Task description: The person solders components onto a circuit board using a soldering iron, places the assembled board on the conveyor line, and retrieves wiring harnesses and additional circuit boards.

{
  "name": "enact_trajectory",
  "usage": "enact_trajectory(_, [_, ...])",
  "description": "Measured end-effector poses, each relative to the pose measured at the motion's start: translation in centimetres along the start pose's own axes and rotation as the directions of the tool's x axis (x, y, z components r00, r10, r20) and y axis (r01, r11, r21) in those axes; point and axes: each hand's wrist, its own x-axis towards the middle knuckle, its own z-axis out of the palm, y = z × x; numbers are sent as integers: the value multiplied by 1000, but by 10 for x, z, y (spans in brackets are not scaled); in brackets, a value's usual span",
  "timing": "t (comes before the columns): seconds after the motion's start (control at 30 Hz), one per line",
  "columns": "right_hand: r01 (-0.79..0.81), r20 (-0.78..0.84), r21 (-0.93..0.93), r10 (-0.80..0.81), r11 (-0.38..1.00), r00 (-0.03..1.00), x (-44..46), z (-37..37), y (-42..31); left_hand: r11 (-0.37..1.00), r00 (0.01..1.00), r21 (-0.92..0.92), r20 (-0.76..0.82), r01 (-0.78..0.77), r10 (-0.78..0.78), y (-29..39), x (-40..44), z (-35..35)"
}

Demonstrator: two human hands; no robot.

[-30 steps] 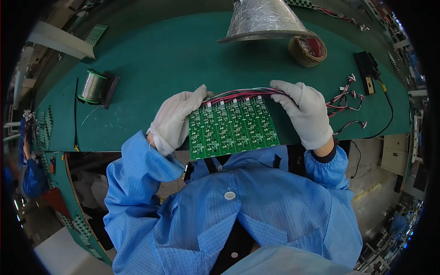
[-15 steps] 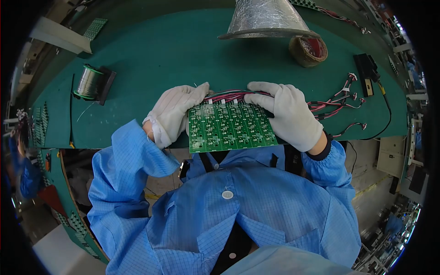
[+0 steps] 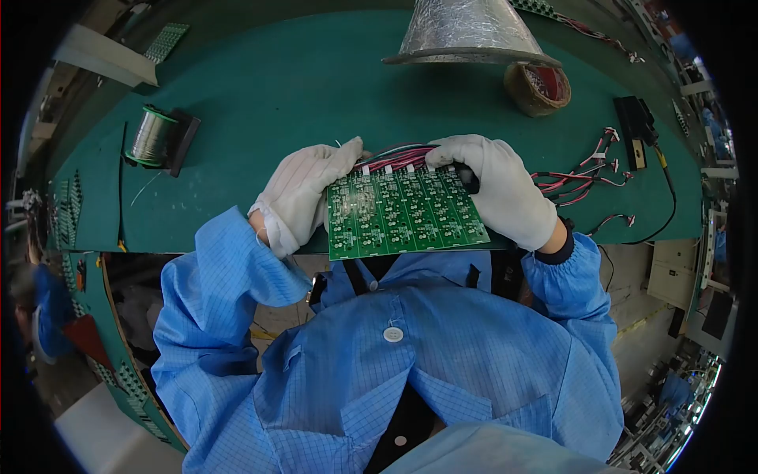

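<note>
A green printed circuit board panel [image 3: 403,217] is held tilted at the table's front edge. Along its far edge stand white connectors with red, black and white wires [image 3: 399,155] running from them. My left hand [image 3: 304,186], in a white glove, grips the panel's upper left corner, its thumb up by the wires. My right hand [image 3: 501,186], also gloved, is closed around the wires at the panel's upper right corner. Its fingertips are bent in over the connectors, and something dark shows beneath them. What lies under the right palm is hidden.
A solder wire spool [image 3: 154,138] stands on the left of the green table [image 3: 276,95]. A foil-wrapped hood [image 3: 474,31] hangs at the back over a round brown pot [image 3: 537,88]. More wire harnesses [image 3: 580,182] lie at right beside a black device [image 3: 632,130] with a cable.
My right hand has curled its fingers in, from lying stretched along the wires to closing over the connectors. The panel has tilted slightly, and my left hand has kept its grip.
</note>
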Motion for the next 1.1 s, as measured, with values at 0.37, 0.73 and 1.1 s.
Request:
enact_trajectory(0.37, [308, 113, -173, -291, 936, 950, 5, -5, -6, 779, 826, -276, 217, 563, -520, 13, 4, -4])
enact_trajectory(0.73, [344, 36, -265, -348, 901, 937, 2, 3, 0, 188, 590, -637, 508, 748, -627, 13, -1, -5])
enact_trajectory(1.1, [323, -123, -399, -400, 858, 908, -21, 10, 15, 613, 706, -405, 128, 679, -697, 39, 2, -7])
